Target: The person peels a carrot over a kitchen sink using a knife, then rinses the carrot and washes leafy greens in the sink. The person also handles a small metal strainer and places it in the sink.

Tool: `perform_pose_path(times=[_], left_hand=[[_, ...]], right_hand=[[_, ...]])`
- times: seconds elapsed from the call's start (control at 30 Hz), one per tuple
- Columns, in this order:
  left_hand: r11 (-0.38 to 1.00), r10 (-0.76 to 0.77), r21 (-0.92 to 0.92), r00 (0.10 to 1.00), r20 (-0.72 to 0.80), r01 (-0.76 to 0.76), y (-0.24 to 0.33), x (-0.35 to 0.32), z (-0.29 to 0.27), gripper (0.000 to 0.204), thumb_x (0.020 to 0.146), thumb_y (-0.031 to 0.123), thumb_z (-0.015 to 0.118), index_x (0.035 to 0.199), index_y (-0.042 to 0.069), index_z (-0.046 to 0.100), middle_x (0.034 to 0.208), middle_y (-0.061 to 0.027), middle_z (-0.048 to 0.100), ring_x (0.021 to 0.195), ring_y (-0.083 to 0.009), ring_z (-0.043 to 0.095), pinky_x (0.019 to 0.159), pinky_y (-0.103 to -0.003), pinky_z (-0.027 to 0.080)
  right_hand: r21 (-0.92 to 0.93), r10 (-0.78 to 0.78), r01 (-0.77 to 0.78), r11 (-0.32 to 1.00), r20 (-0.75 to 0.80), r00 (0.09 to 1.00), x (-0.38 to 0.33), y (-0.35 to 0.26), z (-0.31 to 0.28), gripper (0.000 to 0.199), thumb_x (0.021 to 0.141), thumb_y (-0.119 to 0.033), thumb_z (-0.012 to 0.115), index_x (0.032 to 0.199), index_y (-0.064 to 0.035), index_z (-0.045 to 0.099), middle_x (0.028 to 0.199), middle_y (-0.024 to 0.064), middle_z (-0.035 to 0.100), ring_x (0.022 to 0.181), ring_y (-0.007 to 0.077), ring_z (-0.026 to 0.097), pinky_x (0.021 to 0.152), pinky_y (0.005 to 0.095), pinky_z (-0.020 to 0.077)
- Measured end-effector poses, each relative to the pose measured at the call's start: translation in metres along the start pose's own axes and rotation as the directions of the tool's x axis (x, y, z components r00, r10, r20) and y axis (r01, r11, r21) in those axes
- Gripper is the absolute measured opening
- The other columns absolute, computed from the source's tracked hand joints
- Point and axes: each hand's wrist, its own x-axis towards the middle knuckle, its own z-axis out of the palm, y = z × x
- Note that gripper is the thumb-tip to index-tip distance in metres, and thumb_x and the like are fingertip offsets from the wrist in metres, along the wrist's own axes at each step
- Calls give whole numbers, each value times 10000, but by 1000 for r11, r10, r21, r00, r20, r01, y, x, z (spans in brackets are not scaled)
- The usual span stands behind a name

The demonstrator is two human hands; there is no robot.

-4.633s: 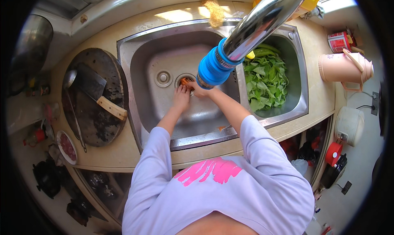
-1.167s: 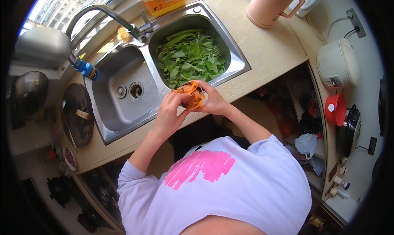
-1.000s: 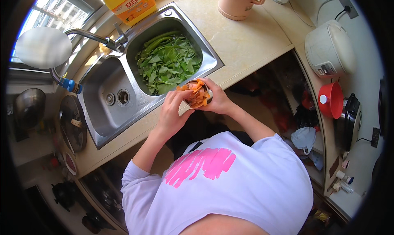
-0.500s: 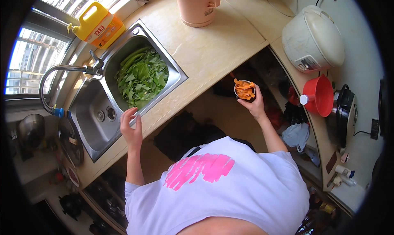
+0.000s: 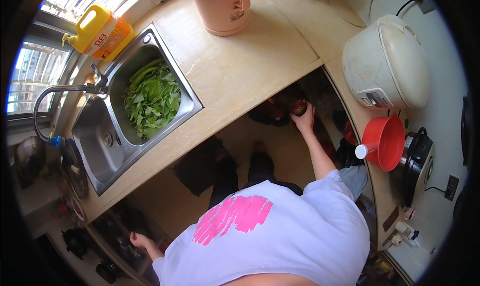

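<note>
My right hand (image 5: 303, 120) was wedged into the dark shelf under the counter (image 5: 240, 76), clutter crowding both sides. Above, bare counter lay between sink (image 5: 192, 106) and rice cooker (image 5: 387, 61).

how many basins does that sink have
2: the right basin by the yellow jug holds green leaves; the left basin under the tap holds no leaves.

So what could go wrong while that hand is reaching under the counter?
The right hand holds a small dark cup in the dim space under the counter; it might bump the edge or spill. The left hand is far back, so leaning over could upset balance.
</note>
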Motion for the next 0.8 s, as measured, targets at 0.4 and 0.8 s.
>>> perform_pose_path(times=[0.4, 0.8], left_hand=[[992, -87, 104, 989, 123, 74, -57, -131, -71, 246, 771, -64, 485, 971, -26, 625, 939, -107, 637, 864, -195, 581, 813, -308, 467], [992, -34, 128, 983, 179, 11, -100, -130, -68, 240, 763, -70, 520, 972, -15, 624, 934, -93, 632, 872, -182, 572, 830, -295, 449]], right_hand=[[-224, -134, 138, 965, 32, 990, 92, 138, 151, 543, 912, -422, 429, 1133, 71, 481, 1147, 313, 498, 1056, 464, 482, 916, 472, 391], [-286, -481, 463, 839, 8, 877, 100, 163, 165, 574, 807, -290, 599, 1273, -6, 422, 1267, 278, 419, 1163, 462, 384, 997, 505, 321]])
